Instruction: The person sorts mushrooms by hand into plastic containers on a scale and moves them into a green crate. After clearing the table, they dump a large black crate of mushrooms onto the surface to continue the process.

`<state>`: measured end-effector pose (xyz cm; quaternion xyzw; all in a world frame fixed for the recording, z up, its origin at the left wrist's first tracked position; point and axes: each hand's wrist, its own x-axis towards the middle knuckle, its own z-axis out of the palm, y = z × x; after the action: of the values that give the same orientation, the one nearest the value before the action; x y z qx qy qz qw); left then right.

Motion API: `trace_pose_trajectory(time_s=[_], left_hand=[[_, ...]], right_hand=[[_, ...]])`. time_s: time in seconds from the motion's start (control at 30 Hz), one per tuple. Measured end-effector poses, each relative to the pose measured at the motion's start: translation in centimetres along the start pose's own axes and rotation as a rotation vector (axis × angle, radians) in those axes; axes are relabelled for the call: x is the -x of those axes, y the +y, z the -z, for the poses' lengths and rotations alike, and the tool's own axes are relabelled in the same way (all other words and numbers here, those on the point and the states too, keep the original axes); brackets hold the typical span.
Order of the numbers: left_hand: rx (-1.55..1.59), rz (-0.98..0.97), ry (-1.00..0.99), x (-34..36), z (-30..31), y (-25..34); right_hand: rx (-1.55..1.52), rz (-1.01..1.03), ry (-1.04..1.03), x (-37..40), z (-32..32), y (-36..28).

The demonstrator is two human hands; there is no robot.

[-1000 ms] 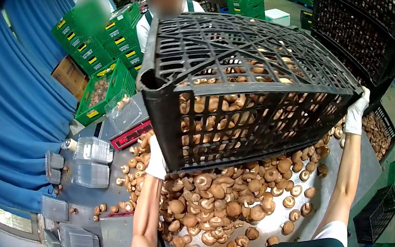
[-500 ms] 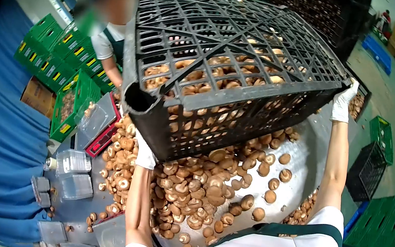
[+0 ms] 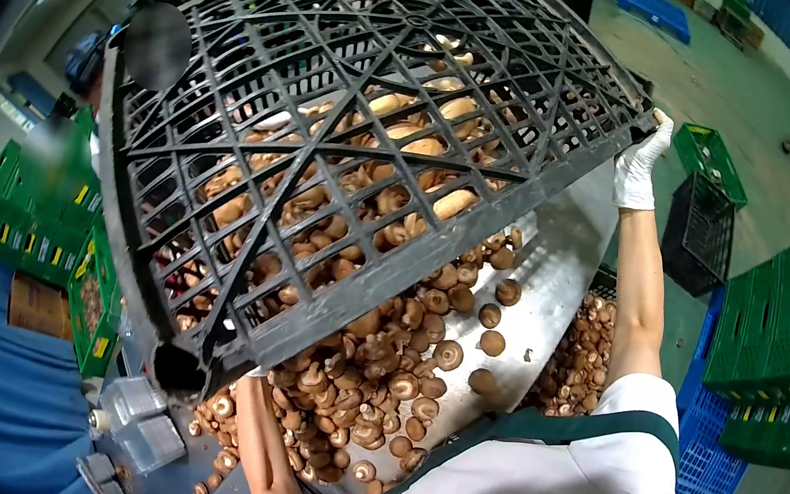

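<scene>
A large black plastic crate (image 3: 348, 291) is tipped up between my hands, its latticed bottom turned upward and toward me. Brown mushrooms (image 3: 406, 387) show through the lattice and lie heaped beneath it on a metal table (image 3: 549, 299). My right hand (image 3: 641, 165), in a white glove, grips the crate's edge at the upper right. At the lower left corner, my gloved left hand (image 3: 257, 371) supports the crate from below; its fingers are mostly hidden behind the plastic.
More mushrooms fill a container (image 3: 576, 358) beside my right arm. Clear plastic boxes (image 3: 148, 440) sit at the left. Green crates (image 3: 776, 321) are stacked at right, near a standing black crate (image 3: 700, 234). Another person is partly visible behind the crate at left.
The crate has risen and tilted further, its bottom now facing me more. It has shifted left in view and covers most of my left hand. Fewer mushrooms show through the lattice.
</scene>
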<state>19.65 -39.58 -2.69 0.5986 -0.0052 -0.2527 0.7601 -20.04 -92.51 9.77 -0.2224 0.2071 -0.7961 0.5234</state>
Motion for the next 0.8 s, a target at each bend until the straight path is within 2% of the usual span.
trace_pose_trajectory(time_s=[0.1, 0.13, 0.23, 0.3, 0.43, 0.5, 0.57, 0.63, 0.7, 0.73, 0.77, 0.8], left_hand=[[-0.06, -0.001, 0.01, 0.9, -0.1, -0.3], [-0.077, -0.003, 0.011, 1.1, -0.2, -0.4], [-0.122, -0.013, 0.01, 1.3, -0.4, -0.3], [-0.16, -0.021, 0.008, 1.3, -0.7, -0.3], [-0.233, -0.034, -0.008, 0.7, -1.8, -0.1], [-0.273, -0.042, -0.026, 0.1, -2.6, -0.1], [-0.327, -0.067, -0.038, -1.0, -3.4, 0.4], [-0.366, -0.083, -0.072, -2.4, -5.1, 0.5], [-0.42, -0.101, -0.093, -3.6, -6.3, 0.7], [-0.43, -0.108, -0.123, -4.3, -7.1, 0.7], [-0.466, -0.123, -0.137, -5.1, -8.0, 0.7], [-0.481, -0.128, -0.147, -5.8, -8.5, 0.8]], right_hand=[[-0.001, 0.101, -0.016, 0.2, -0.5, -3.4], [-0.001, 0.138, 0.041, -0.1, -0.7, -4.4], [0.061, 0.342, 0.059, -1.8, -0.1, -7.2], [-0.004, 0.247, 0.083, -0.3, -0.8, -9.8], [0.097, 0.403, 0.105, -2.4, 2.1, -12.7], [0.024, 0.282, 0.133, -2.8, 3.7, -13.7], [0.047, 0.335, 0.197, -5.1, 7.3, -13.3], [0.022, 0.095, 0.134, -9.3, 14.6, -12.1], [0.15, 0.223, 0.233, -4.4, 14.0, -8.5], [0.148, 0.253, 0.433, -2.5, 13.2, -5.8], [0.104, 0.009, 0.328, -3.9, 16.7, -5.0], [0.049, 0.071, 0.307, -2.2, 13.1, -5.1]])
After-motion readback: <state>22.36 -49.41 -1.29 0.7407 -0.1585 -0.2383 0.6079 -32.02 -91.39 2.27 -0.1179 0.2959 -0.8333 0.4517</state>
